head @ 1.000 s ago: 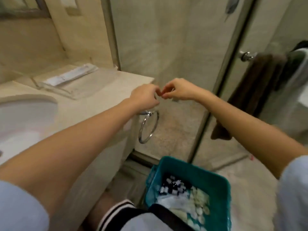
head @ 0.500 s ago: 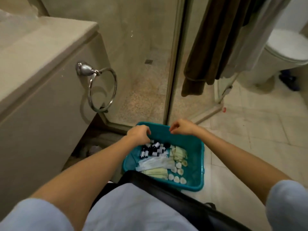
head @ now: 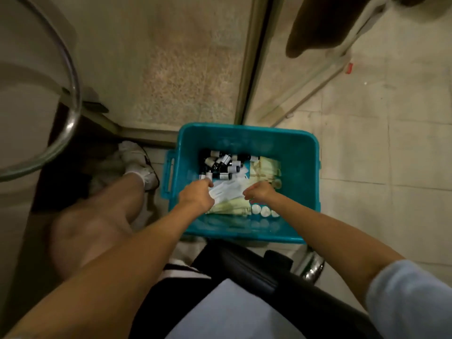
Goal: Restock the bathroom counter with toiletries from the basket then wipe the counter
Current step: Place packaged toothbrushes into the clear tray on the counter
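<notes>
Head view: left hand [head: 195,197] and right hand [head: 260,193] curl over white packets [head: 228,188] in the basket [head: 244,129] (grip unclear)

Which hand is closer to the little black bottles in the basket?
Left. The left hand reaches the near edge of the black bottles; the right hand sits farther off, over the pale packets beside them.

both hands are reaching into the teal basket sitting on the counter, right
No. The head view shows the teal basket sitting on the tiled floor, not on the counter. The left hand and right hand are both reaching into it.
</notes>
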Demonstrator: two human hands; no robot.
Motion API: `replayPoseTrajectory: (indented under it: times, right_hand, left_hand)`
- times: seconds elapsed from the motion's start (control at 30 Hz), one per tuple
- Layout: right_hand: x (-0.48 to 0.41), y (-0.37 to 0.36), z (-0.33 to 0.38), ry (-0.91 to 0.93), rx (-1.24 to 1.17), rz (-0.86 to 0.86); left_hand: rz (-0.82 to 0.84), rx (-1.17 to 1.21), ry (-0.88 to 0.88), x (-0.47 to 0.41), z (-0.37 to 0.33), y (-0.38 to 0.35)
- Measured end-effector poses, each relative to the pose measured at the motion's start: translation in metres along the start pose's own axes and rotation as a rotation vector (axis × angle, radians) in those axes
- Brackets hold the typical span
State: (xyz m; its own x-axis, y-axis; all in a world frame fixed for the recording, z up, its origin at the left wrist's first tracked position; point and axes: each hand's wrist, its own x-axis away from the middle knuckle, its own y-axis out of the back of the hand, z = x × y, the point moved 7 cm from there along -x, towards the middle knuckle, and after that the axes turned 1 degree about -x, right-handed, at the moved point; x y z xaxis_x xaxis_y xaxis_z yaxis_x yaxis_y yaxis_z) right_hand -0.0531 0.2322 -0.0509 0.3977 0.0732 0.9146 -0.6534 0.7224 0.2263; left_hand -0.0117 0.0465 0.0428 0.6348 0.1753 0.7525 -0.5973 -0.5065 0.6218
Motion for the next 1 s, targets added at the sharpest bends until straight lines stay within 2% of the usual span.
replayPoseTrajectory:
  times: [0.3, 0.67, 0.77, 0.87, 0.93, 1.0]
  right_hand:
    - [-0.068, -0.023, -0.033, -0.306, -0.269, -0.106]
    - [-0.120, -0.078, -0.049, -0.457, -0.852, -0.132]
    - [-0.132, -0.093, -0.049, -0.477, -0.897, -0.128]
    - [-0.134, -0.111, -0.041, -0.474, -0.892, -0.054]
    - [-0.133, -0.116, -0.041, -0.530, -0.869, -0.115]
    - [-0.133, -0.126, -0.037, -0.543, -0.927, -0.105]
  left_hand:
    - [0.085, 0.104, 0.060, -0.063, 0.012, -0.039]
    - [0.063, 0.077, 0.043, -0.093, 0.042, -0.050]
    - [0.078, 0.078, 0.042, -0.098, 0.049, -0.050]
    - [0.075, 0.073, 0.039, -0.101, 0.053, -0.050]
    - [0.072, 0.076, 0.036, -0.104, 0.054, -0.050]
    - [0.067, 0.078, 0.032, -0.106, 0.056, -0.050]
